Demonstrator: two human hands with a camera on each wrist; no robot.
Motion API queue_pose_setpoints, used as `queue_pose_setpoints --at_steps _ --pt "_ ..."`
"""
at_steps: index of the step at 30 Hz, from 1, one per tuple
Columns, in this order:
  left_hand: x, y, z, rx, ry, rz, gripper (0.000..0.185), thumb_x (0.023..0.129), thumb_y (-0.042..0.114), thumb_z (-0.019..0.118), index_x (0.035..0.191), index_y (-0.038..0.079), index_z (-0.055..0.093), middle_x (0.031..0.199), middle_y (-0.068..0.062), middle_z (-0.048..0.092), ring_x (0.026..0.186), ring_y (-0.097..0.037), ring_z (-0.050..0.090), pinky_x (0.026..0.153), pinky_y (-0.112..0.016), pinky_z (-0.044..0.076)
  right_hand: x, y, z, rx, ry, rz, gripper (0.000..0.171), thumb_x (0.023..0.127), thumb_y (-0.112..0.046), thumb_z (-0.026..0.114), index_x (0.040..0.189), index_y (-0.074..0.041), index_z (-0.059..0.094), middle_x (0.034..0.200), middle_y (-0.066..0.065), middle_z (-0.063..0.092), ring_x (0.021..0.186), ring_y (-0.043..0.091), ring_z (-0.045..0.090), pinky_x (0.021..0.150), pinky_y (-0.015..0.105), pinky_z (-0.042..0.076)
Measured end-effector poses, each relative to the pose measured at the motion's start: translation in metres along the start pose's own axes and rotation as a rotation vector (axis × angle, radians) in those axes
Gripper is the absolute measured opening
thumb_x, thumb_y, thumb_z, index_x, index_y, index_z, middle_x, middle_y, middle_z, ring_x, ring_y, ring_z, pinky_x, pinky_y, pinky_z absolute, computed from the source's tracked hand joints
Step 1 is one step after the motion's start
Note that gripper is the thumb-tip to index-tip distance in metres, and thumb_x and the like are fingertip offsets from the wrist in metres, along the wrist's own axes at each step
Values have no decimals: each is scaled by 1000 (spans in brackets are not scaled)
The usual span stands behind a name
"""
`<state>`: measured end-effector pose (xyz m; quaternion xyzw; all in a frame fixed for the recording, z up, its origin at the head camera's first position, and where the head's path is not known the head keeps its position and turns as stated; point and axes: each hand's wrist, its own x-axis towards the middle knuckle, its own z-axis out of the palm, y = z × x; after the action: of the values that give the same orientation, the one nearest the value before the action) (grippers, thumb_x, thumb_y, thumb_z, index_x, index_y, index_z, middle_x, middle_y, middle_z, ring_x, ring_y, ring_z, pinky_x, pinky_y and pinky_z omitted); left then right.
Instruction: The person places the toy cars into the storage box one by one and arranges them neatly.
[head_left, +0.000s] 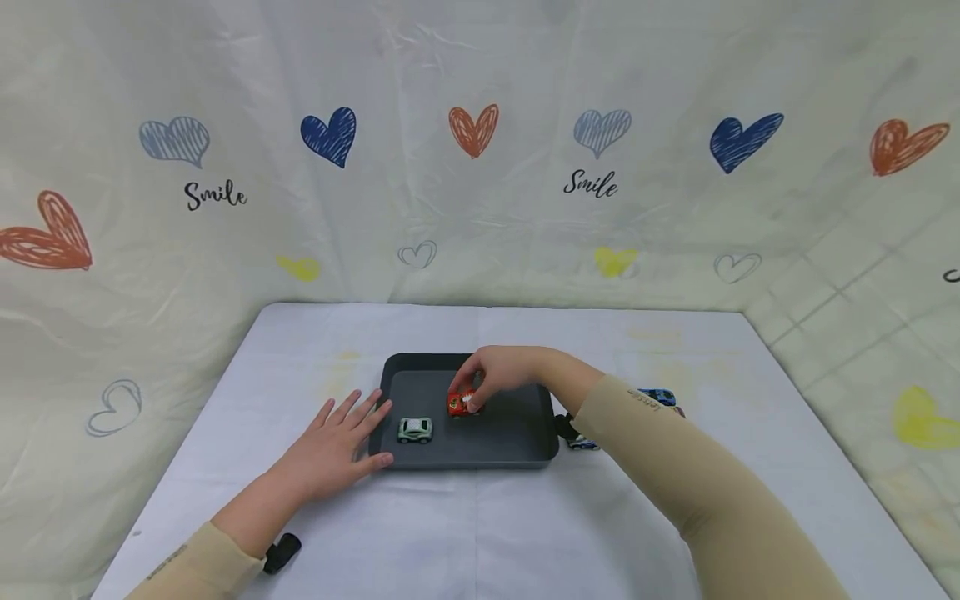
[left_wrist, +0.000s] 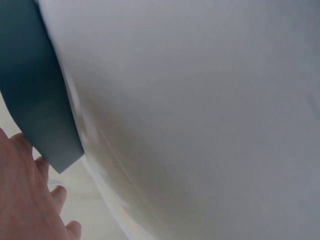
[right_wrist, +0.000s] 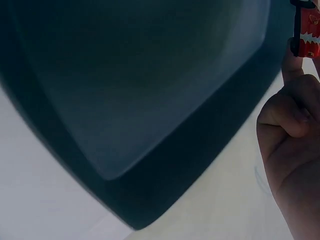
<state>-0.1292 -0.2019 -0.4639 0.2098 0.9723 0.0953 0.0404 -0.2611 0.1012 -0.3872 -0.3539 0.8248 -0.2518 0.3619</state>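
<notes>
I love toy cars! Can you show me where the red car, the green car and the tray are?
red car (head_left: 461, 403), head view, on its roof.
green car (head_left: 415, 429), head view, on its roof.
tray (head_left: 517, 457), head view, on its near rim.

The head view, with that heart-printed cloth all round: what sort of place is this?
Probably a makeshift recording set. A heart-printed cloth screens the room behind a covered table, where a dark tray holds toy cars; the right hand pinches the red car.
</notes>
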Motion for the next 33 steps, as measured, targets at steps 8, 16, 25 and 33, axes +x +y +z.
queue_pose_setpoints --at_steps 8,16,25,33 --pt "-1 5 -7 16 -17 -5 84 93 68 50 158 20 29 164 -4 21 150 -35 15 118 -61 10 14 0 17 -94 -43 36 35 88 -21 77 122 -22 70 96 -3 62 92 16 56 74 27 47" --pt "-1 1 -2 -3 5 10 84 93 69 49 158 21 29 164 -4 21 150 -35 15 118 -61 9 17 0 28 -182 -52 104 33 89 -21 76 122 -22 70 97 -7 61 92 10 55 81 26 48" --pt "0 1 -4 -5 -14 -3 86 92 71 47 158 20 29 164 -4 21 150 -35 15 118 -60 9 15 -3 36 -269 -14 127 35 90 -24 75 125 -22 70 99 -11 61 93 9 55 82 26 49" --pt "1 -4 3 3 -4 -4 88 89 76 45 159 23 28 165 0 19 151 -32 14 119 -59 7 11 -5 39 -352 28 128 36 89 -29 76 125 -24 70 102 -13 63 94 6 55 84 26 50"
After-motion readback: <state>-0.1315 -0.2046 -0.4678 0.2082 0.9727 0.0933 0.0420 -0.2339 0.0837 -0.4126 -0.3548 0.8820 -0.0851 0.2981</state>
